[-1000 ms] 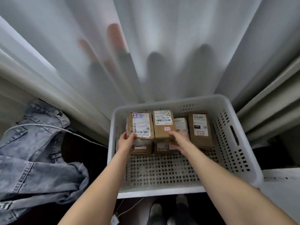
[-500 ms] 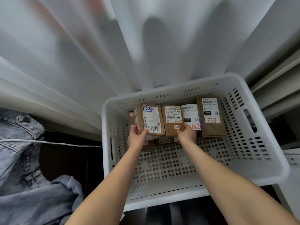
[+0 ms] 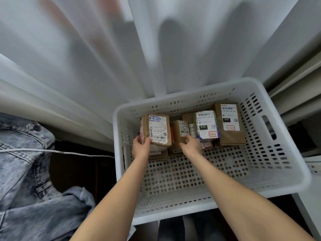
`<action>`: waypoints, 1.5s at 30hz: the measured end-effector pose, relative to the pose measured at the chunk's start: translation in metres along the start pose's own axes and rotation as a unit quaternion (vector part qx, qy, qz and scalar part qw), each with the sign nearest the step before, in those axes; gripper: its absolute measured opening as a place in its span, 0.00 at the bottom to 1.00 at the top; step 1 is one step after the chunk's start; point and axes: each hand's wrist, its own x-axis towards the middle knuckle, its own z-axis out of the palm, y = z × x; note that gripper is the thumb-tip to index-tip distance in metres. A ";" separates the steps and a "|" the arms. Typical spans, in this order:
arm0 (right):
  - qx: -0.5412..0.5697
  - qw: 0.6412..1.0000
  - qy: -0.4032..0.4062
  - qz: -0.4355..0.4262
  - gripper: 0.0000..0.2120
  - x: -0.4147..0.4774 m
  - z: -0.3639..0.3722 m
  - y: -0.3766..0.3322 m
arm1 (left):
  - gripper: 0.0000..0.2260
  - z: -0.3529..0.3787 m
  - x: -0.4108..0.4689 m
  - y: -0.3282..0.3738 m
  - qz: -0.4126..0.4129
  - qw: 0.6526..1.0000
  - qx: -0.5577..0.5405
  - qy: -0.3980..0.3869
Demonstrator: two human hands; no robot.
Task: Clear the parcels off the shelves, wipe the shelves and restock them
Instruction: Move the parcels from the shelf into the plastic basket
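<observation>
Head view looks down at our two bare arms reaching into one white basket (image 3: 173,214). We count four parcels in a row on top, at the far end of the basket. More brown boxes lie under them, but we cannot count those.

Our left hand (image 3: 141,147) holds the first parcel (image 3: 157,129), the one most to the left, with a label that says 3-3-8. Its fingers (image 3: 138,139) are curled round the near left corner.

Our right hand (image 3: 191,146) holds the second parcel (image 3: 179,130), a small brown one just beside the first. Its fingers (image 3: 190,138) are curled over the near end and pinch it.

The third parcel (image 3: 206,124) has a white label marked 3-2-5. The fourth parcel (image 3: 229,122) is a brown box near the right wall of the basket.

One blue denim cloth (image 3: 26,171) lies to the left of the basket, with one white cable (image 3: 52,151) across it. One white curtain (image 3: 104,58) hangs behind the basket.
</observation>
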 end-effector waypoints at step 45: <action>-0.095 0.958 0.267 -0.035 0.27 -0.184 -0.231 0.038 | 0.22 0.086 -0.246 0.158 0.565 0.621 0.519 -0.160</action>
